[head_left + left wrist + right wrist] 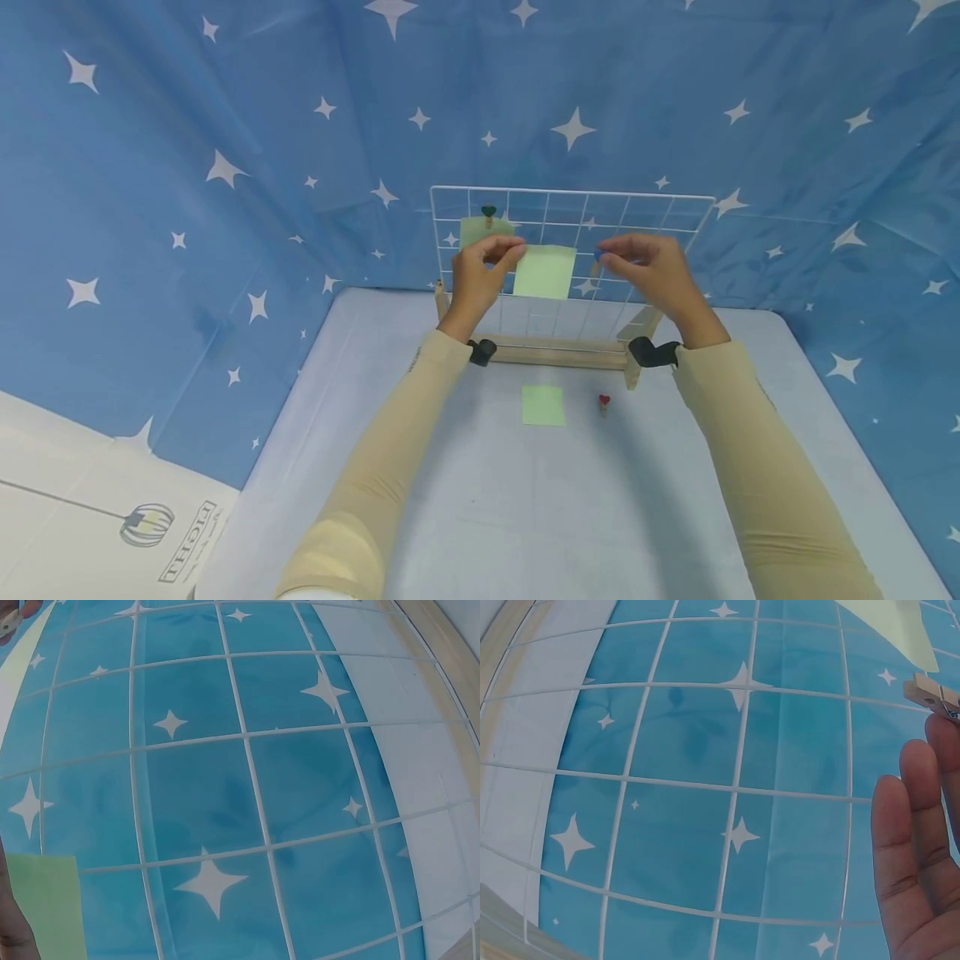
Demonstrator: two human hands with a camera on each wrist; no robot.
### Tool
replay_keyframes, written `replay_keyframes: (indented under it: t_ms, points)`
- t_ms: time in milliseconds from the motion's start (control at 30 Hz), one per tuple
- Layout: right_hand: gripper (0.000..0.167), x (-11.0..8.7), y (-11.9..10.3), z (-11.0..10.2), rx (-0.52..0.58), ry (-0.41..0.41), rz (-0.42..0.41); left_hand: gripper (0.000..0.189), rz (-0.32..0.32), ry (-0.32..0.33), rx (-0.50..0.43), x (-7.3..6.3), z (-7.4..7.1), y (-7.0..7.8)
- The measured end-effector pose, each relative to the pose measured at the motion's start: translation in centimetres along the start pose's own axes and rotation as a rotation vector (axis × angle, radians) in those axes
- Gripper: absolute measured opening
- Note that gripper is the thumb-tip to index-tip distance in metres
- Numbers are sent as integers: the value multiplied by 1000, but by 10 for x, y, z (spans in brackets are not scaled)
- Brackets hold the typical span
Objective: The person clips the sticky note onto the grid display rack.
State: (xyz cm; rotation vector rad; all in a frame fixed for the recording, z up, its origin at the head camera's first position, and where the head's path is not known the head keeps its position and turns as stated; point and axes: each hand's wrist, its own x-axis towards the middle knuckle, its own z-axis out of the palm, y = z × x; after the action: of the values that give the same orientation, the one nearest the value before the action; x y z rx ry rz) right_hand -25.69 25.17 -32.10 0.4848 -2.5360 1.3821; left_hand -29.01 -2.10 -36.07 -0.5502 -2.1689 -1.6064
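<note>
My left hand (480, 275) pinches a pale green paper note (545, 272) near its upper left corner. The note lies upright in front of a white wire grid (630, 195). Right of the note, my right hand (652, 267) holds a small wooden clothespin (934, 694) with a blue top between thumb and fingers. In the right wrist view the clothespin is close to the note's corner. A second green note (474, 228) hangs at the grid's upper left under a clothespin with a green heart (489, 212). My left hand partly covers that note.
The grid stands on a wooden base (555, 353) on a white-covered table (465, 517). Before it lie another green note (543, 405) and a clothespin with a red heart (603, 403). A blue star-patterned cloth (300, 100) hangs behind and at both sides.
</note>
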Motion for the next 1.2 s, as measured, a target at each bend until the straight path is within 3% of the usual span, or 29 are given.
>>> replay_keyframes:
  t_ms: [400,700,933,1200]
  points:
    - [29,9,-5,-2,-40,19,10,23,-4,11,-37,4,4,1]
    - [23,12,-11,1,37,35,-32,23,1,13,-49,8,7,0]
    - [23,14,-14,2,47,56,-27,24,-49,2,-53,11,9,3]
    - [22,20,-16,4,36,73,-30,23,-34,-6,-62,14,10,6]
